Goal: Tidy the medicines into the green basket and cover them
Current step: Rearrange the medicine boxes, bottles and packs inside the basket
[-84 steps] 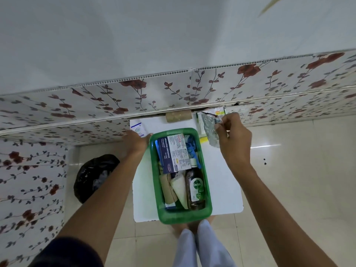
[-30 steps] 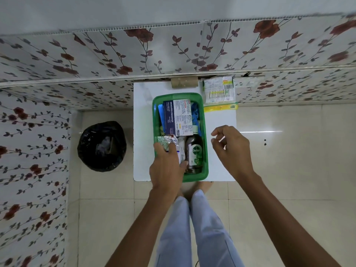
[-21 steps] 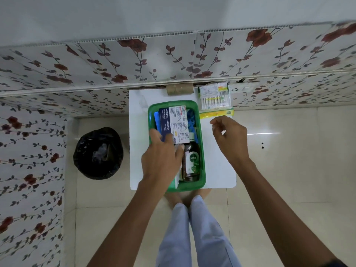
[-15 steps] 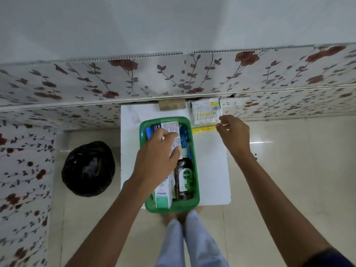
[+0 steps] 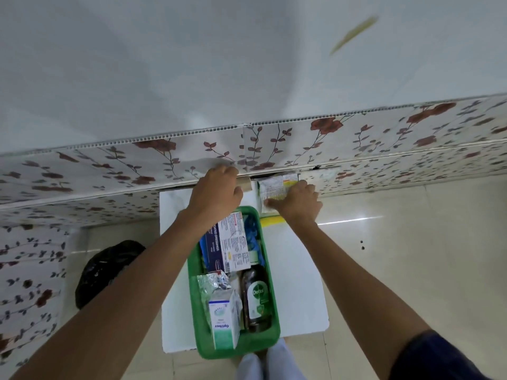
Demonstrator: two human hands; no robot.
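Nearest the camera, pale trouser legs (image 5: 270, 364) stand on glossy cream floor tiles (image 5: 411, 270). Just beyond them a small white table (image 5: 299, 283) with a smooth, flat top carries the green basket (image 5: 198, 305), a long plastic tub with rounded corners that overhangs the near edge. Inside it a white and green carton (image 5: 223, 319) leans at the near end beside a dark brown bottle (image 5: 256, 300); crinkled foil strips (image 5: 212, 282) lie behind the carton, then a blue and white box (image 5: 229, 248) and something blue (image 5: 251, 237). A black bin bag (image 5: 104, 270) sits on the floor to the left. At the table's far edge the left hand (image 5: 216, 193) curls over a tan roll (image 5: 245, 183); whether it grips cannot be told. The right hand (image 5: 297, 201) lies with fingers pressed onto a printed packet (image 5: 274, 185), above a yellow strip (image 5: 271, 221). Behind rises a wall panel (image 5: 356, 135) of rose-patterned ridged sheet.
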